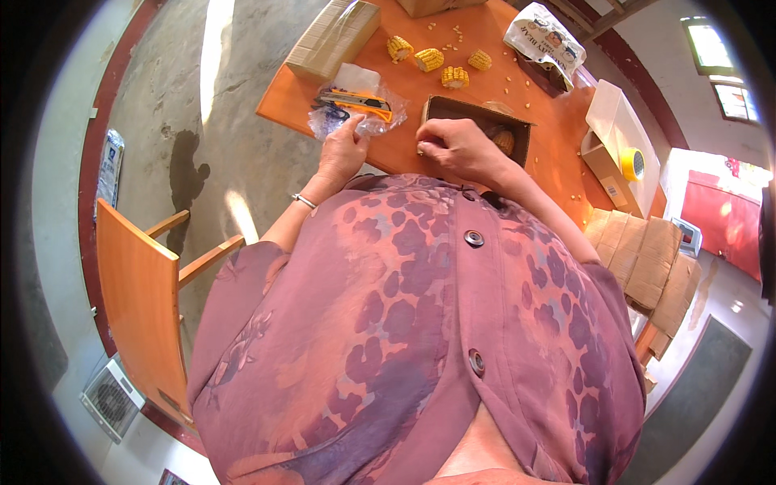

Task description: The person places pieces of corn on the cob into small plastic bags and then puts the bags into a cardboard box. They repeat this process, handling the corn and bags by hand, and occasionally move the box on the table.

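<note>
My left hand (pixel 344 149) is at the table's near edge, its fingertips against or just above a clear plastic bag (pixel 393 112). On that bag lie an orange utility knife (pixel 362 103) and a dark tool (pixel 328 107) that looks like scissors. My right hand (pixel 459 144) is curled at the near left corner of an open cardboard box (pixel 461 108), with a small pale piece, perhaps a corn kernel, pinched at the fingertips. Inside the box, a piece of corn cob (pixel 503 141) shows partly. Several yellow corn cob pieces (pixel 430 59) stand beyond it among loose kernels (pixel 451 45).
A taped cardboard carton (pixel 333 39) stands at the table's far left corner. A printed white bag (pixel 545 42) lies at the far right. Nearer on the right is a pale box (pixel 621 145) with a yellow tape roll (pixel 632 164). A wooden chair (pixel 139 303) stands left, flattened cardboard (pixel 648 260) right.
</note>
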The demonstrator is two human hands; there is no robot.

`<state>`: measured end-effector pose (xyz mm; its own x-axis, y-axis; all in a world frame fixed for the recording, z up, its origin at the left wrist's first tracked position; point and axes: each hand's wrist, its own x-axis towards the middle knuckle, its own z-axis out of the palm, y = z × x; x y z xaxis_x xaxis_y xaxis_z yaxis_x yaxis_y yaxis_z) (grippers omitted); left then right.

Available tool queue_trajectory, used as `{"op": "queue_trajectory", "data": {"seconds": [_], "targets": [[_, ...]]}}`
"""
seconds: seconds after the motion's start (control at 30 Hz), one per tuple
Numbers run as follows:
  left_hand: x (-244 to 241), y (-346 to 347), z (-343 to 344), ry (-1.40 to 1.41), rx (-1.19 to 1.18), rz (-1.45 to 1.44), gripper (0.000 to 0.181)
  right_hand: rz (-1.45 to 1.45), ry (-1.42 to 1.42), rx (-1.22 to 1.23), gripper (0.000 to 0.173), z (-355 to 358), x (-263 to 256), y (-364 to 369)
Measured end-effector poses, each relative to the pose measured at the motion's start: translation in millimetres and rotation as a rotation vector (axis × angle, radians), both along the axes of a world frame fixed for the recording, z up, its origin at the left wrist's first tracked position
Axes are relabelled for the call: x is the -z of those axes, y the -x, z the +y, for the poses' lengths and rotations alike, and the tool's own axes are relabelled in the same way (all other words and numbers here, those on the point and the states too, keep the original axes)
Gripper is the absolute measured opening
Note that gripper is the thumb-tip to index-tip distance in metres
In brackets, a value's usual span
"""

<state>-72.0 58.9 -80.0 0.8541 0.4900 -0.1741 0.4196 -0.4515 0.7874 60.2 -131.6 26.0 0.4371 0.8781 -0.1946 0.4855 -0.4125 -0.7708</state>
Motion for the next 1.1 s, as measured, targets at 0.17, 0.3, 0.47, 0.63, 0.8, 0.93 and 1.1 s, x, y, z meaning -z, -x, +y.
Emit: {"op": "queue_trajectory", "data": {"seconds": [0.17,0.3,0.47,0.63,0.8,0.93,1.1], "targets": [[20.6,-10.4,0.4,0.026,0.078,-0.021,0.053,0.093,-0.074,0.111,0.017,20.9,11.4,-13.7],[36.5,-3.4,-1.2,0.242,0.097,-0.071,0.035,-0.07,-0.115,0.438,0.02,16.8,28.0,-101.7],[10.0,4.5,-3.0,0.447,0.068,0.034,0.025,-0.433,0.362,0.213,0.044,15.6,73.8,-176.5],[7.2,17.3,1.7,0.472,0.02,-0.018,0.026,-0.344,0.494,0.089,0.061,39.6,112.5,-179.4],[20.3,20.9,5.1,0.257,0.018,-0.018,0.038,-0.393,0.501,-0.015,0.055,42.3,149.3,-194.1],[26.5,4.6,-5.5,0.14,0.107,0.098,0.059,-0.377,0.516,0.001,0.05,39.7,136.8,-188.4],[43.6,-14.3,-14.1,-0.018,0.179,0.1,0.042,-0.332,0.417,0.052,0.053,29.4,111.3,-172.8]]}}
